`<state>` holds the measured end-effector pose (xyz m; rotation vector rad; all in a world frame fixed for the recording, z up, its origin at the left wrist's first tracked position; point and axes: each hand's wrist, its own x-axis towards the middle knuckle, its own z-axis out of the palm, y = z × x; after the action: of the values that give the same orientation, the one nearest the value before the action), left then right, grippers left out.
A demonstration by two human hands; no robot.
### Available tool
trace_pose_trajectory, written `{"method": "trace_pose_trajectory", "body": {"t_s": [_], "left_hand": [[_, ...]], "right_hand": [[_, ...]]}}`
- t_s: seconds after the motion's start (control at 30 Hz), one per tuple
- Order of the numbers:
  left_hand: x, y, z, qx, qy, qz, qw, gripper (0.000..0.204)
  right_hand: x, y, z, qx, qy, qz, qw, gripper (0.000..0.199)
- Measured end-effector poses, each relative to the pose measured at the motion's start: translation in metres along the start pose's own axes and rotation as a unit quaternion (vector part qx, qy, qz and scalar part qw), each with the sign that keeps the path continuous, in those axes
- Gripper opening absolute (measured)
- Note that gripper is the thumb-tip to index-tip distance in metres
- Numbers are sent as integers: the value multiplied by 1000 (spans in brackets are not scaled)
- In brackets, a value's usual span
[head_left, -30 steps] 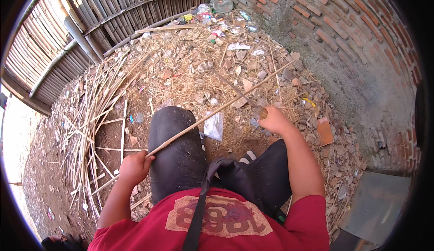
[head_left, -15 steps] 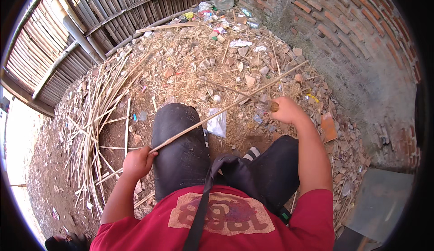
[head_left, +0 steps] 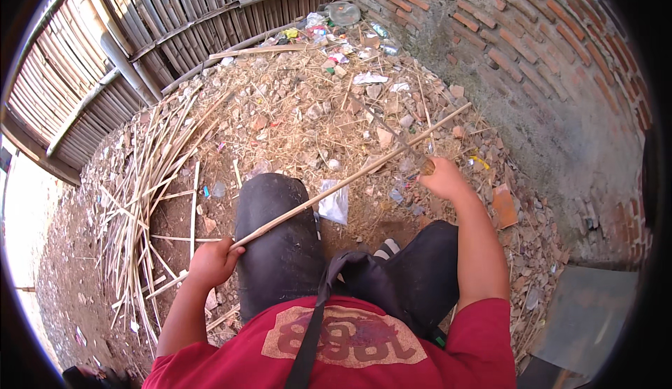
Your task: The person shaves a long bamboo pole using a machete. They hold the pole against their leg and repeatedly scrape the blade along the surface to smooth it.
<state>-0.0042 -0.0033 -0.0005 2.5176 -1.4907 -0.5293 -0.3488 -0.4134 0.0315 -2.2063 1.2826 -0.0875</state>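
The left hand (head_left: 213, 263) held a stick (head_left: 329, 196), with the fingers bent closely around it near its lower end. This stick was pale, long, narrow and almost straight, with a smooth look, like split bamboo. It crossed in front of the dark left knee (head_left: 273, 193) and rose to the right, over the ground, its far end near the brick wall (head_left: 532, 74). The right hand (head_left: 444, 177) had its fingers folded around the brown handle of a knife (head_left: 385, 124). The blade was thin, long and dull, pointing up and to the left, and it crossed the line of the stick close to the handle. Whether the blade touched the stick, I could not tell.

On the left lay a loose pile (head_left: 150, 186) of thin, dry strips, some curved, some crossing one another. The ground was rough, with broken stones and straw scattered over it. A crumpled white bag (head_left: 334, 202), of shiny plastic, lay just beyond the knees, and a flat orange piece (head_left: 504, 205) lay near the wall. This wall had rows of worn red bricks and a grey, grainy lower part. Behind the rubble stood a fence (head_left: 203, 4) of upright canes, tied along round poles.
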Motion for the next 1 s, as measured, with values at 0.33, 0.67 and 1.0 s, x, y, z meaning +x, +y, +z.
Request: {"method": "trace_pose_trajectory", "body": {"t_s": [0.33,0.67,1.0], "left_hand": [[2,1,3,-34,4,-2,999,35],[1,2,0,-3,10,-8,1000,36],[7,-5,2,6,14,8,1000,39]], "right_hand": [[-10,-1,-10,25,-4,-5,1000,29],[-10,5,-14,-15,-33,21,999,29],[-10,-8,-13,-56,-55,-44,996,29]]}}
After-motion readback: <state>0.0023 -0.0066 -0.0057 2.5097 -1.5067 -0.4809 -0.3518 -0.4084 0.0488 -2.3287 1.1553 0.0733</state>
